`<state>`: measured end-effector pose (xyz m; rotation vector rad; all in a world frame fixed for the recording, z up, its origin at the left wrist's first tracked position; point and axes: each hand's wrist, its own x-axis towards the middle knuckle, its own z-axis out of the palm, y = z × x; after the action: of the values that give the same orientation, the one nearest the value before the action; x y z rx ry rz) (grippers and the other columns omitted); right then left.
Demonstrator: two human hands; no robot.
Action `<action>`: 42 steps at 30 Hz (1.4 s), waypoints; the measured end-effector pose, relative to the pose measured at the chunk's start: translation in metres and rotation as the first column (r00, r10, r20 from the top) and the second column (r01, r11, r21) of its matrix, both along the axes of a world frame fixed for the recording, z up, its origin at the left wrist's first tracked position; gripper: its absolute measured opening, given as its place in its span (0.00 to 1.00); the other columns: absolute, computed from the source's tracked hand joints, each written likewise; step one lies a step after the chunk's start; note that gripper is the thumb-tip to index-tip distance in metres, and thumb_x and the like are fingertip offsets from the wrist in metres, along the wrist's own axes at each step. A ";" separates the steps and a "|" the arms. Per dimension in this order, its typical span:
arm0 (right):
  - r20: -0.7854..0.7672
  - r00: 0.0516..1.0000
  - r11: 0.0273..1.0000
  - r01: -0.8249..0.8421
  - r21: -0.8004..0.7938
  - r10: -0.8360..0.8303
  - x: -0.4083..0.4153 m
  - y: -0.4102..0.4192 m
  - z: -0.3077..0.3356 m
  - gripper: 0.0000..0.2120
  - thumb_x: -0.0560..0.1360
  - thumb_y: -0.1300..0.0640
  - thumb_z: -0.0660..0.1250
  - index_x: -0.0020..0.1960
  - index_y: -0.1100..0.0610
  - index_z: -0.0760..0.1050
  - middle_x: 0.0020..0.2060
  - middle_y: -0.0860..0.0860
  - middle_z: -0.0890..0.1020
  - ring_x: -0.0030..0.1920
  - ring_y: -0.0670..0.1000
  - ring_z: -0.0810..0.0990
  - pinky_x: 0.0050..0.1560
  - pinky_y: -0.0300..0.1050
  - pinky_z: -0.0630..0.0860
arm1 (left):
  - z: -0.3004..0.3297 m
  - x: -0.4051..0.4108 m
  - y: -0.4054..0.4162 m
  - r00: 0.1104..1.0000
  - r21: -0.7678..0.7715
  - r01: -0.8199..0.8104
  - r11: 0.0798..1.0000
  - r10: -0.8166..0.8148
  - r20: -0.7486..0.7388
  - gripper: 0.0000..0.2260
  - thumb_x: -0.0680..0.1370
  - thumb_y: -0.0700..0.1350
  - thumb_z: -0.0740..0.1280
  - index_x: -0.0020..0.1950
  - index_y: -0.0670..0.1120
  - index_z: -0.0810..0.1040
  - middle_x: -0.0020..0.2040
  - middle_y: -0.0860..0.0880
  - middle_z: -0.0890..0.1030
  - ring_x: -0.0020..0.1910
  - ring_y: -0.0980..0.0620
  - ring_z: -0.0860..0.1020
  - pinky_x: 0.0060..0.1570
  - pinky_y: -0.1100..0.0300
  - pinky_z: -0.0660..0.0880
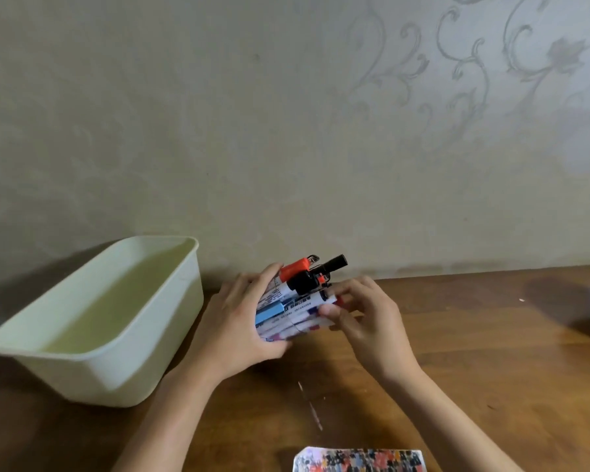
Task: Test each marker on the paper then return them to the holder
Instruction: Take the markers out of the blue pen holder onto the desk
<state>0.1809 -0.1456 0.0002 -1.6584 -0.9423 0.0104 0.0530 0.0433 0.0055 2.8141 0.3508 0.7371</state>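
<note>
The left hand (242, 321) grips the bundle of markers (298, 301) above the table (457, 352) while the right hand (358, 315) pinches one marker end — risk: loosened grip spills the bundle, away from the paper (358, 459) — beside the cream holder (96, 321).

No readable text anywhere in view.

The markers (297, 308) bundled between the two hands carry printed labels on their white barrels, with dark blue blocks and small lines of characters, but the print is too small and blurred to make out a single word, brand or number. The paper (358, 459) at the near edge of the table is covered in coloured scribble marks, not writing. The cream tub (92, 321) on the left shows no label or sign on its visible walls.
</note>
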 end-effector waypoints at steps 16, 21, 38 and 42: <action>0.005 0.997 0.996 -0.082 -0.025 0.082 -0.009 0.008 -0.012 0.10 0.78 0.42 0.66 0.53 0.47 0.78 0.50 0.44 0.80 0.44 0.46 0.83 0.43 0.44 0.83 | 0.001 0.007 -0.004 0.998 0.048 -0.036 0.998 0.038 -0.049 0.51 0.63 0.66 0.75 0.78 0.62 0.49 0.65 0.55 0.68 0.62 0.54 0.67 0.60 0.54 0.73; -0.167 0.982 0.995 -0.082 0.056 0.090 0.006 -0.004 -0.001 0.05 0.79 0.54 0.69 0.51 0.55 0.80 0.43 0.50 0.84 0.38 0.50 0.84 0.38 0.43 0.82 | 0.000 0.007 -0.001 0.997 0.000 -0.059 0.998 0.059 -0.040 0.51 0.63 0.66 0.75 0.78 0.61 0.49 0.66 0.54 0.68 0.62 0.54 0.68 0.60 0.53 0.73; -0.321 0.934 0.987 -0.133 0.090 0.155 0.012 -0.009 0.000 0.10 0.72 0.51 0.74 0.48 0.56 0.82 0.40 0.51 0.85 0.38 0.55 0.85 0.43 0.53 0.85 | -0.002 0.007 0.004 0.998 -0.048 -0.059 0.997 0.057 -0.027 0.52 0.62 0.66 0.77 0.78 0.62 0.50 0.67 0.54 0.69 0.63 0.55 0.68 0.60 0.52 0.76; -0.422 0.889 0.981 -0.123 0.151 0.177 0.026 -0.020 0.003 0.12 0.70 0.53 0.75 0.48 0.60 0.83 0.38 0.50 0.84 0.38 0.52 0.82 0.46 0.54 0.84 | -0.003 0.006 0.010 0.999 -0.126 -0.053 0.991 0.054 0.002 0.52 0.61 0.65 0.78 0.77 0.63 0.51 0.69 0.57 0.69 0.66 0.55 0.67 0.61 0.52 0.75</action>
<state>0.2067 -0.1653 0.0034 -1.3868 -0.7082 0.4076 0.0590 0.0530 0.0029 2.6933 0.4571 0.7066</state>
